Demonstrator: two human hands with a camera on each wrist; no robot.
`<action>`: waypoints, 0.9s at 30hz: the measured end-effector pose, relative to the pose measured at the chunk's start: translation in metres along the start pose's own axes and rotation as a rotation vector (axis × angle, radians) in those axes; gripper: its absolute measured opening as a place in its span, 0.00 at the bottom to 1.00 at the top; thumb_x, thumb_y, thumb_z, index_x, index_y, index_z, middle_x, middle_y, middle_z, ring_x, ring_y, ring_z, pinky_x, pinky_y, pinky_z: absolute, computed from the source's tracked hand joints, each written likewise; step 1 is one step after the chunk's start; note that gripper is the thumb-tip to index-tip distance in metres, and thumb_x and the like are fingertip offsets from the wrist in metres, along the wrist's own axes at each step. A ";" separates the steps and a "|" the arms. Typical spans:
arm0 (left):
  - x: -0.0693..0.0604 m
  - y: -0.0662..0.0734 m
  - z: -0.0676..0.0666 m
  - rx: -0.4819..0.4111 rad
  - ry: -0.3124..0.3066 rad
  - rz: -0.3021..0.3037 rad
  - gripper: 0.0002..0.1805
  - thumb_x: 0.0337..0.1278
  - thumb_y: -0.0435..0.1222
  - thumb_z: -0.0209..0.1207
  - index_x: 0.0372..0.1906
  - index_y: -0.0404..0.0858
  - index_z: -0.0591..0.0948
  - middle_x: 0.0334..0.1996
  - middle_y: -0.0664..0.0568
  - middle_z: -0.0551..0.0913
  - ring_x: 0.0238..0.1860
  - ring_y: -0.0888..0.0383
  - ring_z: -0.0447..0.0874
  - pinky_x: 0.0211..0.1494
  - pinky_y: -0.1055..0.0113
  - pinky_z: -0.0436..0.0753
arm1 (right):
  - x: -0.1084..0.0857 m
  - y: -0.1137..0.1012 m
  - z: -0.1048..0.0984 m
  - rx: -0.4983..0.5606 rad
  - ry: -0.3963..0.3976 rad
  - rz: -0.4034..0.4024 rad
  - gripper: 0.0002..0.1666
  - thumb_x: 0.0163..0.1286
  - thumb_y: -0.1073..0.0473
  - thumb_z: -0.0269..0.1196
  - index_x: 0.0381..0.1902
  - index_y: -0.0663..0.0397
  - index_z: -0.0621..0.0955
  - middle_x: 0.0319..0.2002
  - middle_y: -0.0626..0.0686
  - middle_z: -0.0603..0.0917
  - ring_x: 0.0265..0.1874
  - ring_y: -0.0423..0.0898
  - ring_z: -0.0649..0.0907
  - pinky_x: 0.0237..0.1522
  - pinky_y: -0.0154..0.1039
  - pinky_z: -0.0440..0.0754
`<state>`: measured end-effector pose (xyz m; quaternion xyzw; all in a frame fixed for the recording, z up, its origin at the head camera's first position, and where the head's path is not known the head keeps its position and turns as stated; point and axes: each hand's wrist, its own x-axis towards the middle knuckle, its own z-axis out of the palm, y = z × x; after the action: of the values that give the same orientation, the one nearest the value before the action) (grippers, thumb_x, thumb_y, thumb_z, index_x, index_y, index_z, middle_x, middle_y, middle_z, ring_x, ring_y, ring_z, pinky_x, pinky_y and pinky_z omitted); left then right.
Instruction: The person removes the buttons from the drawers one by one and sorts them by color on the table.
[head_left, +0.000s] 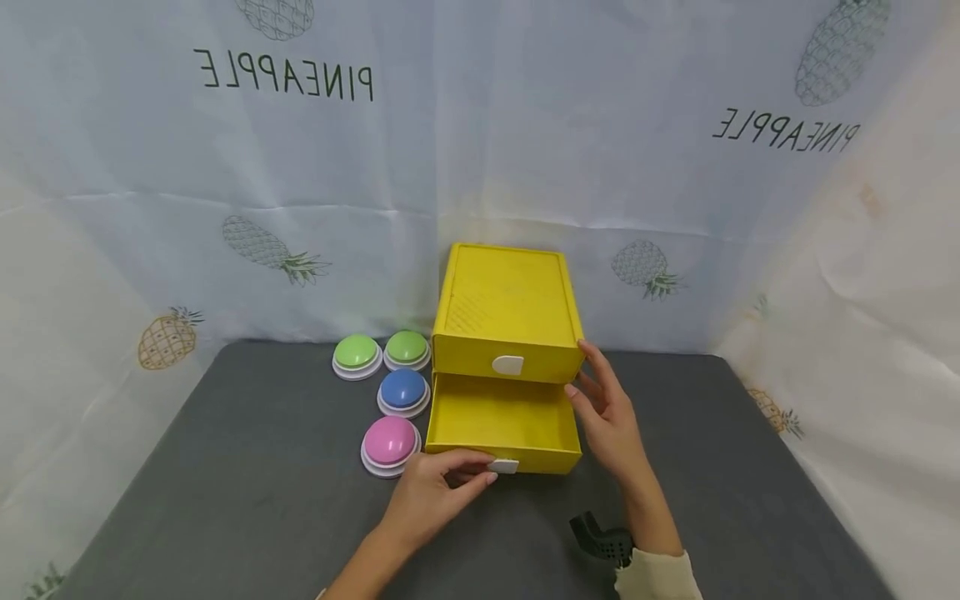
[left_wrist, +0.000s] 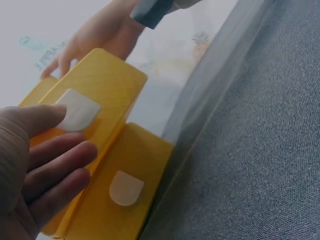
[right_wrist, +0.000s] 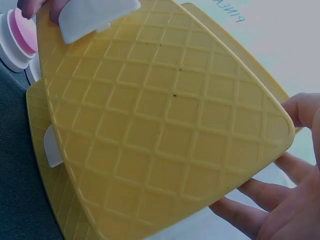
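Note:
A yellow two-drawer box (head_left: 510,292) stands at the back of the table, its lower drawer (head_left: 502,417) pulled out and its upper drawer closed. Nothing lies on the visible drawer floor. My left hand (head_left: 431,496) pinches the white handle (head_left: 503,467) of the lower drawer between thumb and finger; its other fingers bend loosely below, as the left wrist view shows. Spread fairly straight, the fingers of my right hand (head_left: 615,425) touch the box's right front corner and side. A second white handle (head_left: 507,365) sits on the upper drawer, untouched.
Left of the box are push buttons with white bases: two green (head_left: 356,352) (head_left: 407,347), one blue (head_left: 402,389), one pink (head_left: 390,441). The pink one is close to my left hand. A pineapple-print cloth (head_left: 525,125) hangs behind the grey table (head_left: 262,500).

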<state>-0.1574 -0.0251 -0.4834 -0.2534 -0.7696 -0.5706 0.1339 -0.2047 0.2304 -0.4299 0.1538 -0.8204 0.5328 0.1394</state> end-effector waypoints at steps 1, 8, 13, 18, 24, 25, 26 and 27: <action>0.001 -0.001 0.001 0.012 0.011 0.003 0.08 0.51 0.32 0.74 0.38 0.41 0.90 0.31 0.53 0.92 0.30 0.72 0.88 0.35 0.76 0.86 | 0.000 0.000 0.000 -0.001 0.004 0.006 0.39 0.78 0.66 0.55 0.80 0.38 0.58 0.81 0.51 0.55 0.73 0.63 0.70 0.62 0.61 0.76; 0.009 -0.004 0.002 0.070 0.043 -0.042 0.06 0.51 0.32 0.73 0.36 0.43 0.92 0.29 0.56 0.92 0.28 0.73 0.84 0.33 0.75 0.85 | -0.001 -0.001 0.000 -0.013 0.018 0.015 0.38 0.78 0.66 0.55 0.80 0.39 0.59 0.81 0.51 0.56 0.72 0.63 0.71 0.62 0.62 0.76; 0.018 -0.009 0.002 0.061 0.053 -0.057 0.07 0.51 0.31 0.73 0.37 0.43 0.92 0.30 0.54 0.92 0.28 0.71 0.86 0.35 0.74 0.86 | -0.002 0.000 0.003 -0.010 0.025 -0.003 0.38 0.78 0.65 0.55 0.80 0.40 0.59 0.81 0.52 0.56 0.72 0.63 0.71 0.62 0.61 0.76; 0.024 -0.015 0.004 0.117 0.091 0.011 0.07 0.51 0.32 0.73 0.36 0.43 0.91 0.29 0.56 0.92 0.28 0.71 0.85 0.34 0.77 0.84 | -0.004 0.001 0.005 -0.008 0.031 0.002 0.38 0.78 0.64 0.56 0.80 0.40 0.58 0.81 0.52 0.56 0.73 0.61 0.70 0.61 0.60 0.77; 0.035 -0.021 0.006 0.143 0.122 0.016 0.06 0.51 0.33 0.74 0.36 0.44 0.91 0.29 0.57 0.92 0.30 0.70 0.86 0.36 0.77 0.84 | -0.003 0.001 0.006 -0.007 0.048 0.000 0.37 0.78 0.63 0.55 0.80 0.40 0.59 0.81 0.53 0.57 0.72 0.64 0.70 0.60 0.60 0.77; 0.037 -0.021 0.006 0.141 0.123 0.002 0.06 0.51 0.33 0.74 0.36 0.44 0.91 0.30 0.57 0.92 0.30 0.70 0.86 0.36 0.76 0.84 | -0.002 0.001 0.006 -0.010 0.054 -0.002 0.36 0.78 0.63 0.55 0.80 0.39 0.60 0.80 0.53 0.58 0.72 0.64 0.70 0.61 0.59 0.77; 0.039 -0.022 0.005 0.137 0.125 -0.012 0.07 0.51 0.33 0.74 0.37 0.45 0.91 0.30 0.57 0.92 0.31 0.69 0.87 0.37 0.75 0.85 | -0.002 0.001 0.006 -0.013 0.061 -0.003 0.36 0.78 0.63 0.55 0.79 0.40 0.60 0.80 0.53 0.58 0.72 0.64 0.71 0.61 0.56 0.78; 0.041 -0.023 0.005 0.136 0.128 -0.028 0.07 0.52 0.33 0.73 0.37 0.45 0.91 0.30 0.57 0.92 0.31 0.69 0.87 0.37 0.74 0.85 | -0.002 0.001 0.007 -0.012 0.064 -0.003 0.36 0.78 0.63 0.55 0.79 0.40 0.60 0.80 0.53 0.58 0.72 0.63 0.71 0.61 0.51 0.80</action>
<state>-0.2035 -0.0155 -0.4834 -0.1958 -0.7999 -0.5340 0.1915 -0.2041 0.2247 -0.4342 0.1370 -0.8185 0.5322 0.1675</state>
